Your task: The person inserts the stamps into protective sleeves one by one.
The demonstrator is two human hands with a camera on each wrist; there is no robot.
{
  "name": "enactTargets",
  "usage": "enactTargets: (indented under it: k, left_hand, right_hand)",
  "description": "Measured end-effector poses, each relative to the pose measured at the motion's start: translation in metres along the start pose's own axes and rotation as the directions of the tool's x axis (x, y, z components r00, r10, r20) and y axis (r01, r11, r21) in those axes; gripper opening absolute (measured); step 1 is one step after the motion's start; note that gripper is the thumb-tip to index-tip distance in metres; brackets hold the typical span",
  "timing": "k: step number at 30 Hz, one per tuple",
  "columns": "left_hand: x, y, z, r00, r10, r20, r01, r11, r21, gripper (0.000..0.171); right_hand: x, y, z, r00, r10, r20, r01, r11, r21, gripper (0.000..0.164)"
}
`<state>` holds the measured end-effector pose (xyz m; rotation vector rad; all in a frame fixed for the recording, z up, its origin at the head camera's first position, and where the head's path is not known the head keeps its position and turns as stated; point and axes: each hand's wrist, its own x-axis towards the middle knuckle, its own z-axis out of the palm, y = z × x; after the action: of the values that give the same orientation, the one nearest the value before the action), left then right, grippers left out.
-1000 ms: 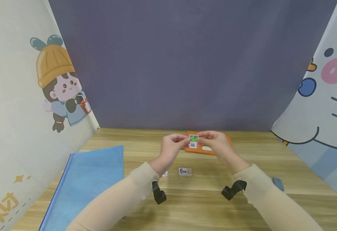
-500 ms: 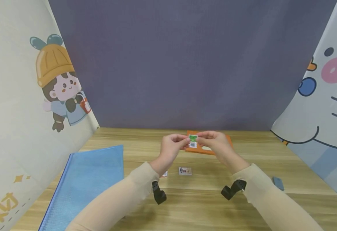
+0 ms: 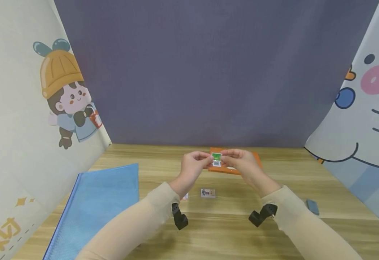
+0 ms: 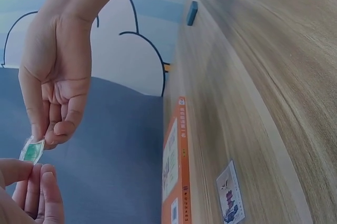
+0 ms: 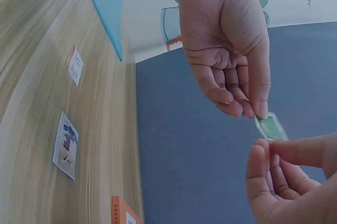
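A small green card (image 3: 216,157) with a pale, glossy border is held up between my two hands. My left hand (image 3: 190,167) pinches its left edge between thumb and index finger. The opposite edge is pinched by my right hand (image 3: 244,163). Seen from the left wrist, the green card (image 4: 32,151) bridges the fingertips of both hands, held well off the table. In the right wrist view the green card (image 5: 270,127) shows a clear, shiny margin. Fingertips cover its side edges.
Behind the hands lies an orange book (image 3: 235,171) with a barcode label. Nearer are a picture card (image 3: 207,193) and another card (image 5: 75,65), partly hidden by the left wrist in the head view. A blue folder (image 3: 108,202) is at left, a small blue-grey block (image 3: 313,207) at right.
The green card has shifted slightly left and down in the head view, and its tilt has changed. Both hands keep their pinch and move very little.
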<state>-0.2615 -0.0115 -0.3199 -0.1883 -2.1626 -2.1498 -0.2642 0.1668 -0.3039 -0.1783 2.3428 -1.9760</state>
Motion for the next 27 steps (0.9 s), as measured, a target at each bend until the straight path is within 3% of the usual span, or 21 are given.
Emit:
enactTargets:
  k: [10, 19, 27]
  left_hand:
    - [0.001, -0.001, 0.002, 1.0, -0.03, 0.002, 0.03, 0.999, -0.02, 0.014]
    - [-0.001, -0.005, 0.008, 0.996, -0.084, 0.038, 0.087, 0.994, -0.06, 0.016]
    - [-0.002, -0.011, 0.016, 0.995, -0.083, 0.062, 0.088, 0.993, -0.077, 0.019]
  right_hand:
    - [-0.003, -0.002, -0.003, 0.998, -0.037, 0.046, 0.034, 0.997, 0.063, 0.034]
    - [-0.008, 0.004, -0.009, 0.996, -0.088, 0.015, 0.09, 0.99, -0.113, 0.04]
    - [-0.007, 0.01, -0.015, 0.996, -0.09, -0.02, 0.088, 0.993, -0.08, 0.035]
